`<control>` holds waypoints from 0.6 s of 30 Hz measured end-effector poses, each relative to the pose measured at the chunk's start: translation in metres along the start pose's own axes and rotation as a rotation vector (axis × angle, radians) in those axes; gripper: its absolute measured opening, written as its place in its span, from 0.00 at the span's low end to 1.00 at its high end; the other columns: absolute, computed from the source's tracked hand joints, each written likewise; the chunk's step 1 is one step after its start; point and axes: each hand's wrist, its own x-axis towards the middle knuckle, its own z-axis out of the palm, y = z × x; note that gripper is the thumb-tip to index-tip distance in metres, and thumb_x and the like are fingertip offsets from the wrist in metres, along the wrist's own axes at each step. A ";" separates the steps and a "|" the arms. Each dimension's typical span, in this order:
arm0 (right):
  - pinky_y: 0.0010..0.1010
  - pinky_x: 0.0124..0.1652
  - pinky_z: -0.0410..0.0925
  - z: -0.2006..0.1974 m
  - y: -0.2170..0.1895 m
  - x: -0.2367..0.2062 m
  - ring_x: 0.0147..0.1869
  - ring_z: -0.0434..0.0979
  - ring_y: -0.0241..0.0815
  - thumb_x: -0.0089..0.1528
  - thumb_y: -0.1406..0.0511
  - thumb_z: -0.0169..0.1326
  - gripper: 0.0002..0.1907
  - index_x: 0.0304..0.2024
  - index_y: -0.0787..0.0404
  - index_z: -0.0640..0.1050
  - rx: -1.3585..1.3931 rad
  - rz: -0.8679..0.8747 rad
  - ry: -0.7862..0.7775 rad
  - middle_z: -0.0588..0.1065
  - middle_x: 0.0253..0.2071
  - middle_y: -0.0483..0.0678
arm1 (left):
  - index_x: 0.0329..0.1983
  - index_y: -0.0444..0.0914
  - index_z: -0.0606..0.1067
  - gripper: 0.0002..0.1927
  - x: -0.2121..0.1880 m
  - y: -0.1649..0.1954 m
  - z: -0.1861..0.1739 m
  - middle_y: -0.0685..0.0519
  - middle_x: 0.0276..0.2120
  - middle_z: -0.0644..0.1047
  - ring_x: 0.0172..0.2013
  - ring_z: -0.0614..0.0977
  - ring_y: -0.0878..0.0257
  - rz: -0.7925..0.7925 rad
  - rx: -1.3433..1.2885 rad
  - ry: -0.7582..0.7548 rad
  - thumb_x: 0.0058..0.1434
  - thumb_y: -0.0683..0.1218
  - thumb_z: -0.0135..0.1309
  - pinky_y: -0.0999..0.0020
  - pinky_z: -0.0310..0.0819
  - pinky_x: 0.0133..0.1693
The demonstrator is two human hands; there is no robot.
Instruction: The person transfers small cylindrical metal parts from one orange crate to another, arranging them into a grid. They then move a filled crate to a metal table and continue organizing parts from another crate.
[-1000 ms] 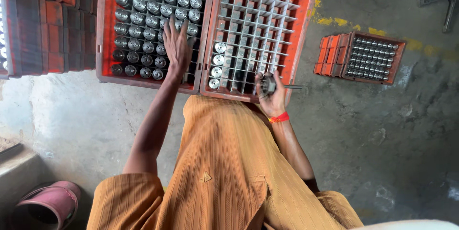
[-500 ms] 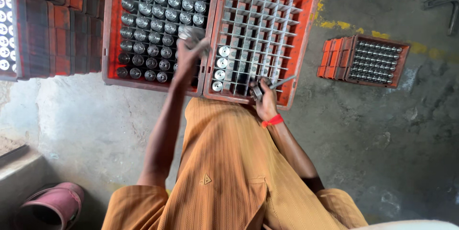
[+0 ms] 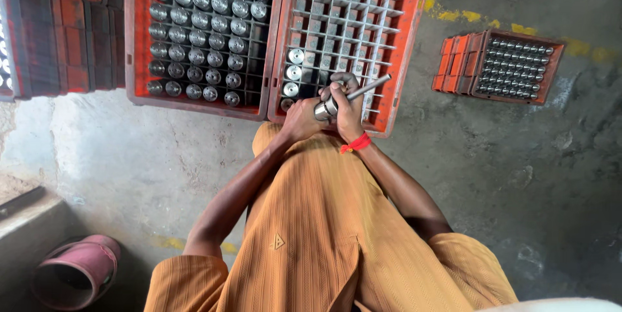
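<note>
Three red plastic crates with grey grid dividers on view: one packed (image 3: pixel 139 40), one mostly bare (image 3: pixel 414 1), one smaller off to the side (image 3: pixel 453 66). In the mostly bare crate, three shiny round metal cylinders (image 3: pixel 293 72) stand in a column. Two hands at work, left hand (image 3: pixel 301 117), right hand (image 3: pixel 346 101). One pink bucket (image 3: pixel 78 273) on the floor.

You get soft, even daylight here, fairly bright, with no hard shadows on the floor (image 3: pixel 557 176). Small glints sit on the metal caps in the left crate (image 3: pixel 133 40) and on the rod (image 3: pixel 366 87). The lower left corner falls dim. Focus is sharp at centre; straight edges bow and stretch toward the frame's edges.
</note>
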 end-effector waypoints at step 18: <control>0.34 0.40 0.76 -0.050 -0.046 0.017 0.40 0.81 0.46 0.67 0.72 0.51 0.04 0.44 0.62 0.74 0.300 0.196 0.364 0.77 0.31 0.50 | 0.62 0.39 0.71 0.24 0.087 0.008 -0.081 0.39 0.57 0.74 0.45 0.84 0.49 0.428 0.776 0.583 0.62 0.35 0.51 0.69 0.84 0.31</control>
